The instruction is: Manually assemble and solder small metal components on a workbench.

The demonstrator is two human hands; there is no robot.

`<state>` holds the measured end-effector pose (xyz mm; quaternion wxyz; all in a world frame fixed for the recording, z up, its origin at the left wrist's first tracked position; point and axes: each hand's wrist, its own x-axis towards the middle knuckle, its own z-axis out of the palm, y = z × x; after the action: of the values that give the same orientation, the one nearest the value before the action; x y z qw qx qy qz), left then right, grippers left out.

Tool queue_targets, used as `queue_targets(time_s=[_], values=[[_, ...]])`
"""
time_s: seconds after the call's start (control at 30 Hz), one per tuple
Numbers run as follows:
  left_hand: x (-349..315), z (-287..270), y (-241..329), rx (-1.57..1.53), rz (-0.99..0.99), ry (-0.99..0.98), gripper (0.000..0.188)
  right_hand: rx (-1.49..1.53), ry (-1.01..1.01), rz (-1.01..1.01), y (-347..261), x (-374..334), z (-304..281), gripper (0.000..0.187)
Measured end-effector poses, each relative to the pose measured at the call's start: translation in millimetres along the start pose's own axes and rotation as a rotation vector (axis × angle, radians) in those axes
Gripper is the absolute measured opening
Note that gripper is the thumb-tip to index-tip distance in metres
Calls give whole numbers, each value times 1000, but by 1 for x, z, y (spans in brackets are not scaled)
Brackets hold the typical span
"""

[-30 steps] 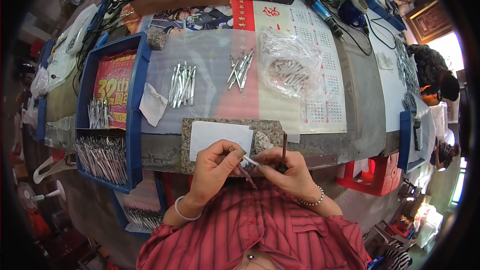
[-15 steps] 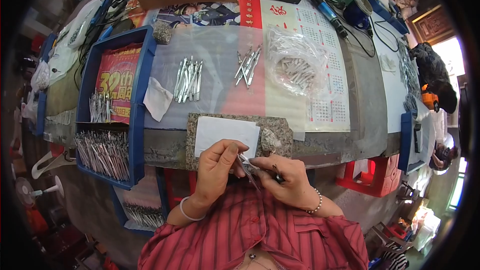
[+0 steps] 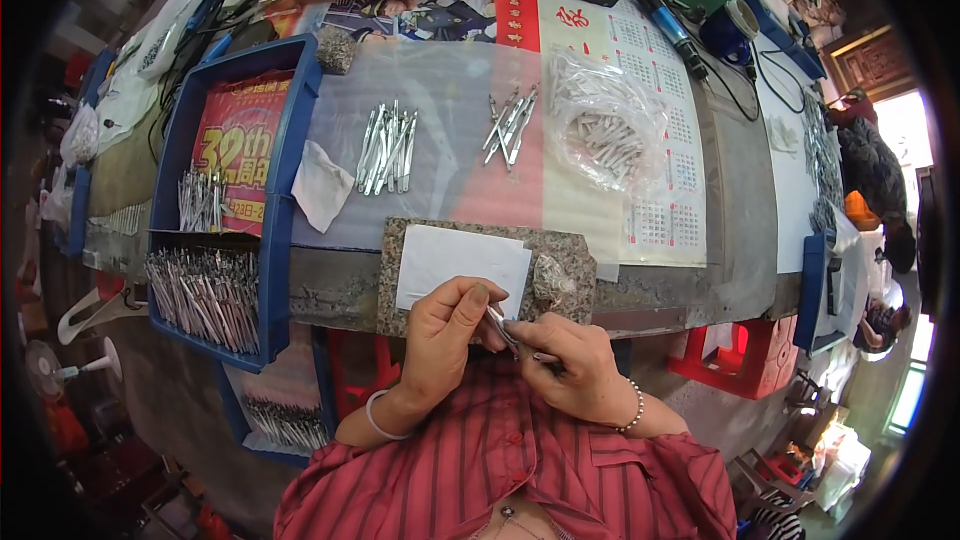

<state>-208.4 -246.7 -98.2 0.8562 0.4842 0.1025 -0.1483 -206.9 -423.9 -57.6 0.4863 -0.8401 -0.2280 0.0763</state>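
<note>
My left hand [image 3: 447, 332] is closed in a pinch, thumb on top, on a slim silvery metal piece [image 3: 503, 331] whose exact kind I cannot make out. At the right end of that piece, my right hand [image 3: 574, 358] has its fingers curled in, with a narrow metal end [image 3: 545, 358] showing among them. Both hands meet just in front of the bench edge. Beyond them, a sheet of white paper [image 3: 460, 265] lies on a speckled stone slab [image 3: 395, 240], beside a small clear plastic wrapping [image 3: 553, 280].
A pile of slim metal pieces [image 3: 387, 148] and a smaller pile [image 3: 511, 125] lie on the plastic sheet. Right of them is a clear bag [image 3: 610, 130] of similar pieces. A blue tray [image 3: 276, 270] full of them overhangs the left edge. A red stool [image 3: 765, 360] stands below right.
The metal piece has turned between my hands and less of it shows. My right fingers have curled closer around its end. The whole view has shifted slightly.
</note>
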Motion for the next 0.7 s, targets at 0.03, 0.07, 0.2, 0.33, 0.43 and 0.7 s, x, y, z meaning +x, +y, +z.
queue_targets(time_s=[0.03, 0.07, 0.2, 0.33, 0.43, 0.7], values=[[-1, -1, -1, 5, 6, 7, 29, -12, -17, -15, -1, 0, 1, 39], [0, -2, -2, 3, 4, 3, 29, -27, -32, -29, -1, 1, 1, 39], [-3, -7, -4, 30, 32, 0, 26, -63, 34, -125, 1, -1, 13, 38], [-16, -25, 3, 98, -79, -54, 18, -213, -45, -202, 1, 0, 8, 34], [-26, -47, 23, 397, -29, -225, 11, -221, -153, -256, -4, 3, 3, 32], [-17, -77, 33, 847, 501, -63, 12, -72, -63, -221, -10, 31, -4, 34]])
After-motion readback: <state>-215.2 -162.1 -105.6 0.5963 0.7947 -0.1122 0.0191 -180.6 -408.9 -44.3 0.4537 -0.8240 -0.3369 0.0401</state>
